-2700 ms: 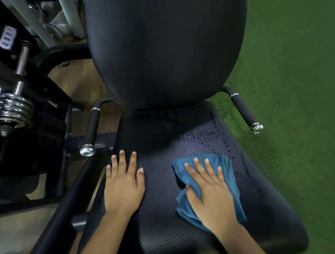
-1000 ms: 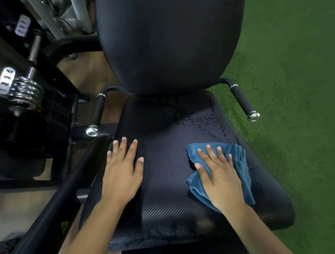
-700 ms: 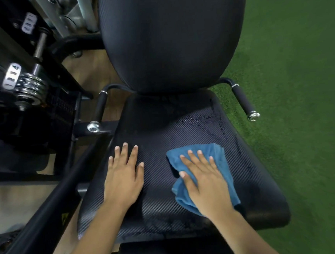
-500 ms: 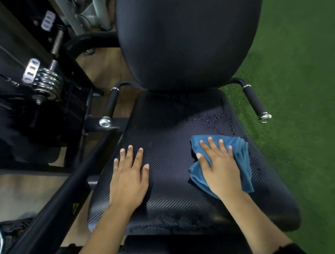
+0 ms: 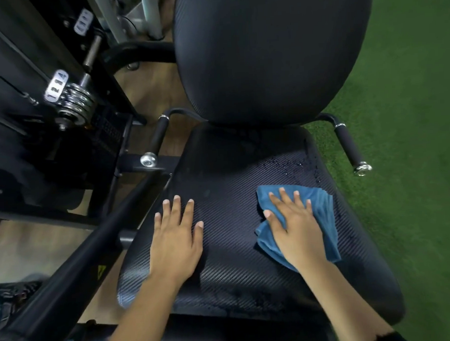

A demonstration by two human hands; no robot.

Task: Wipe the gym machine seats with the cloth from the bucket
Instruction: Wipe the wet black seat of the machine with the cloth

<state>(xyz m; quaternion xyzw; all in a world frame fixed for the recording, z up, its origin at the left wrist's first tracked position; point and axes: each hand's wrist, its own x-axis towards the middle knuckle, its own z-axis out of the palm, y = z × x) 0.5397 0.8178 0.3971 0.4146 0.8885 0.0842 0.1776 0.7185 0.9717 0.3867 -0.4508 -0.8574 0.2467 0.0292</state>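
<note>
Step in hand: wiping the seat pad, stroke under way.

Right grip [image 5: 296,231]: fingers apart and straight, palm down, pressing the blue cloth [image 5: 323,212] flat onto the seat [image 5: 232,185]. It is not clamped round the cloth. The cloth is folded in loose layers and lies near the seat's right edge, about midway between front and back.

Left grip [image 5: 176,239]: fingers apart and straight, flat on bare seat toward the left edge, holding nothing. Judged a brace.

Water droplets [image 5: 288,165] sit toward the back right corner, just beyond the cloth and not touching it. The backrest [image 5: 265,52] stands at the seat's back edge. Bucket not in view.

Judgement: seat part-wiped. The next move calls for pushing the cloth back through the droplets, then across toward the left edge. For that the left grip must lift clear. Even palm pressure should stop the folds bunching.
</note>
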